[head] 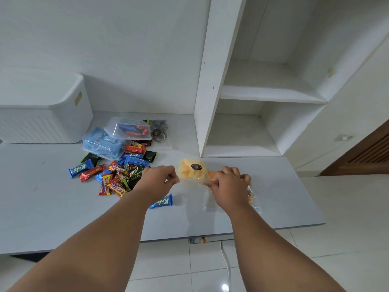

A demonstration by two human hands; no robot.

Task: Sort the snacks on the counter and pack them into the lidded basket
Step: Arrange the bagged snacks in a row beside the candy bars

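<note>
White counter (273, 197) w/ white shelves behind. I see the lidded basket (42, 119) far left at the wall, lid on. Pile of snack bars (117, 175) in the middle. Left hand (156, 180) & right hand (228, 186) both pinch the near edge of a clear bag of yellow chips (192, 171), fingers closed tight. One blue bar (161, 202) lies under my left wrist.
</note>
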